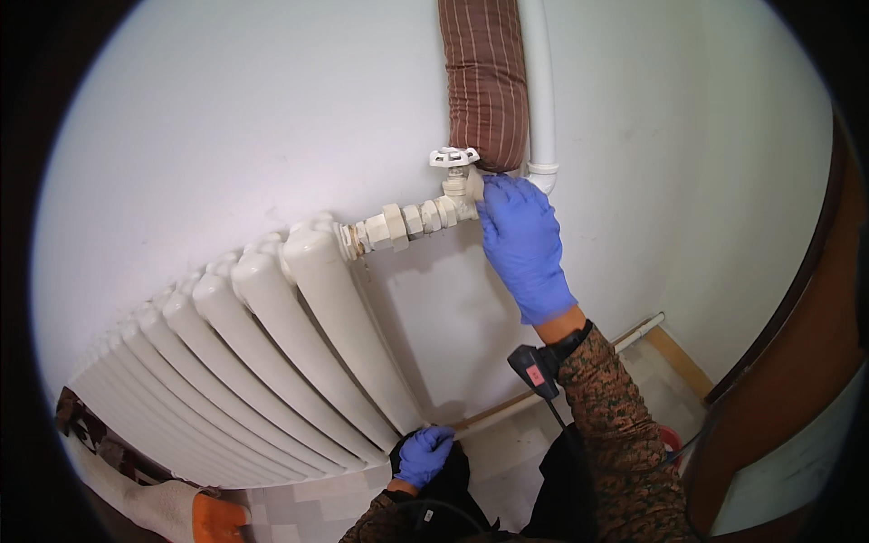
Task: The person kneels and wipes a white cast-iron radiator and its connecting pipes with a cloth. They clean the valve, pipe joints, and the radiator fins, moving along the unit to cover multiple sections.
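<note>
My right hand (519, 244), in a blue glove, is at the pipe joint just right of the white handwheel valve (453, 157). Its fingers pinch a pale, thin piece, perhaps cloth (474, 185), against the valve body; the fingertips are partly hidden. From the valve, cream-painted pipe fittings (394, 226) run left into the white column radiator (319, 261). Brownish staining marks the joint nearest the radiator. Low down, my left hand (426, 456), also gloved in blue, rests on my dark-trousered knee with its fingers curled in, and nothing shows in it.
A striped brown fabric wrap (485, 81) covers the vertical pipe above the valve, beside a white pipe (541, 88). Another pipe (506, 413) runs low along the wall. At right stands a brown wooden panel (808, 326); an orange and beige item (218, 517) lies lower left.
</note>
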A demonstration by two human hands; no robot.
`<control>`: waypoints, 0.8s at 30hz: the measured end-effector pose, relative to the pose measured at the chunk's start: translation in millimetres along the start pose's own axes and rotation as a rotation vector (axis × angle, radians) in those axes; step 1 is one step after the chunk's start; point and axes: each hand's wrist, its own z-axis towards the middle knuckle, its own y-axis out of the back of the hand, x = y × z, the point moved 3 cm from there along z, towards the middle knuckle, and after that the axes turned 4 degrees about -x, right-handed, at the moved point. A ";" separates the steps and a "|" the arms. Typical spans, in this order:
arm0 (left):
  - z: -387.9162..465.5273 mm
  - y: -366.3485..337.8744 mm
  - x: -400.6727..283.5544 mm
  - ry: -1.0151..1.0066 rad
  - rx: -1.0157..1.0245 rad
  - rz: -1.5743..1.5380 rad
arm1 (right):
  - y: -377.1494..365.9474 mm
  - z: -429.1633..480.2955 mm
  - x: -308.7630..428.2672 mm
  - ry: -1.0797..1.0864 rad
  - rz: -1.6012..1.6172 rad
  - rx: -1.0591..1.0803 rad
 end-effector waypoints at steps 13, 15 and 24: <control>4.4 2.5 -9.9 0.039 0.031 0.017 | 42.8 -0.3 -37.9 -0.057 -0.130 -0.042; 1.9 4.2 -8.3 0.041 0.027 0.054 | 32.1 9.5 -30.6 0.061 -0.183 0.078; 9.2 -1.8 -13.0 -0.079 0.043 0.137 | 20.7 23.8 -26.3 -0.042 -0.145 0.417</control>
